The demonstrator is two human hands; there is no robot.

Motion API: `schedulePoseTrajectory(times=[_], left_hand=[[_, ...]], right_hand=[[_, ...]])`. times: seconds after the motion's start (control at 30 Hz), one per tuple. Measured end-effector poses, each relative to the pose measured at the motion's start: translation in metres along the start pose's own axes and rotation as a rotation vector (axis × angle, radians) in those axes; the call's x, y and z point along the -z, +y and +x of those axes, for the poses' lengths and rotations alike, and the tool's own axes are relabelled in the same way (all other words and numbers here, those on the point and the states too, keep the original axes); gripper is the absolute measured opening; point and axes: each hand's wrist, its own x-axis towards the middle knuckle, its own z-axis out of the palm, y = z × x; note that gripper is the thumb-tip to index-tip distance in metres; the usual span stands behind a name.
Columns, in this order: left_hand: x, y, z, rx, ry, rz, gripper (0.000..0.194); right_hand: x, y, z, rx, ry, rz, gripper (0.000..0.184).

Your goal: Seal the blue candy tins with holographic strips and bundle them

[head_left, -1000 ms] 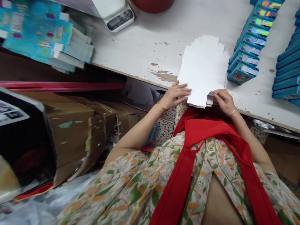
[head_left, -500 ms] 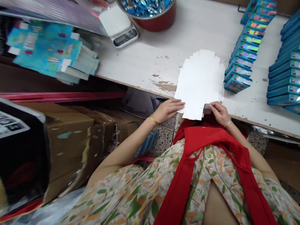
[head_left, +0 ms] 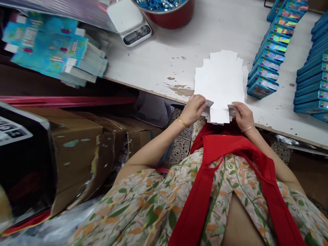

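Note:
A stack of flat box blanks (head_left: pixel 220 80), white side up, lies at the table's near edge and sticks out over it. My left hand (head_left: pixel 195 108) pinches a small side flap of the top blank, which is bent upward. On the other side my right hand (head_left: pixel 243 115) is closed on the opposite flap, also folded up. The blank's near end lies flat between both hands. Finished blue boxes (head_left: pixel 262 88) stand in a row just right of the stack.
A second row of blue boxes (head_left: pixel 311 102) is at the far right. Behind are a red bowl (head_left: pixel 170 18) of blue-and-silver pieces and a white scale (head_left: pixel 135 34). Printed blue blanks (head_left: pixel 51 51) are piled at left, above cardboard boxes (head_left: pixel 77 150).
My left hand has gone from lying flat on the stack's left edge to pinching and raising the left flap. My right hand keeps hold of the right flap. The view has shifted slightly.

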Motion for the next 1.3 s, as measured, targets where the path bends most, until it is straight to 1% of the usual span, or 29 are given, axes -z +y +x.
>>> schedulePoseTrajectory(times=[0.1, 0.17, 0.27, 0.33, 0.4, 0.47, 0.5, 0.53, 0.57, 0.6, 0.63, 0.67, 0.7, 0.77, 0.8, 0.87, 0.93, 1.07, 1.13, 1.2, 1.3], left_hand=[[0.013, 0.029, 0.015, 0.011, -0.086, 0.206, 0.026], [0.019, 0.042, 0.027, 0.026, -0.162, 0.304, 0.026], [0.019, 0.051, 0.04, 0.0, -0.301, 0.367, 0.028], [0.013, 0.05, 0.044, 0.01, -0.352, 0.363, 0.029], [0.008, 0.045, 0.045, 0.061, -0.328, 0.336, 0.028], [0.005, 0.037, 0.046, 0.114, -0.269, 0.279, 0.027], [0.006, 0.033, 0.047, 0.127, -0.245, 0.234, 0.026], [0.008, 0.028, 0.048, 0.134, -0.224, 0.176, 0.025], [0.01, 0.024, 0.05, 0.134, -0.204, 0.11, 0.023], [0.013, 0.02, 0.052, 0.127, -0.182, 0.041, 0.02], [0.016, 0.017, 0.054, 0.118, -0.154, -0.018, 0.019], [0.019, 0.016, 0.056, 0.107, -0.128, -0.058, 0.019], [0.02, 0.016, 0.059, 0.091, -0.114, -0.072, 0.019], [0.02, 0.018, 0.063, 0.043, -0.136, -0.012, 0.021], [0.018, 0.021, 0.064, 0.018, -0.171, 0.05, 0.022], [0.012, 0.025, 0.064, -0.036, -0.255, 0.173, 0.029], [0.007, 0.026, 0.06, -0.106, -0.296, 0.213, 0.035], [0.003, 0.02, 0.053, -0.252, -0.255, 0.132, 0.039], [0.0, 0.019, 0.054, -0.246, -0.244, 0.123, 0.039], [-0.004, 0.021, 0.059, -0.183, -0.243, 0.122, 0.035], [-0.009, 0.029, 0.067, -0.073, -0.232, 0.107, 0.035]], right_hand=[[-0.014, 0.003, 0.008, 0.138, -0.065, -0.086, 0.036], [-0.021, 0.007, 0.014, 0.234, -0.085, -0.15, 0.038], [-0.029, 0.014, 0.022, 0.295, -0.027, -0.175, 0.034], [-0.029, 0.019, 0.023, 0.32, -0.047, -0.178, 0.036], [-0.025, 0.024, 0.022, 0.376, -0.144, -0.18, 0.042], [-0.017, 0.03, 0.019, 0.451, -0.249, -0.166, 0.046], [-0.012, 0.032, 0.017, 0.49, -0.291, -0.159, 0.051], [-0.008, 0.035, 0.016, 0.523, -0.323, -0.154, 0.063], [-0.003, 0.037, 0.014, 0.545, -0.344, -0.155, 0.079], [0.0, 0.039, 0.014, 0.554, -0.349, -0.161, 0.093], [0.002, 0.04, 0.013, 0.551, -0.338, -0.17, 0.1], [0.003, 0.04, 0.013, 0.537, -0.313, -0.181, 0.1], [0.002, 0.04, 0.014, 0.514, -0.281, -0.191, 0.092], [-0.003, 0.039, 0.017, 0.468, -0.223, -0.208, 0.068], [-0.007, 0.038, 0.019, 0.447, -0.213, -0.214, 0.058], [-0.016, 0.036, 0.022, 0.409, -0.226, -0.215, 0.049], [-0.023, 0.035, 0.024, 0.359, -0.24, -0.201, 0.048], [-0.029, 0.031, 0.025, 0.228, -0.187, -0.142, 0.052], [-0.03, 0.028, 0.026, 0.202, -0.153, -0.101, 0.05], [-0.03, 0.024, 0.028, 0.177, -0.14, -0.073, 0.048], [-0.029, 0.015, 0.029, 0.102, -0.163, -0.081, 0.047]])
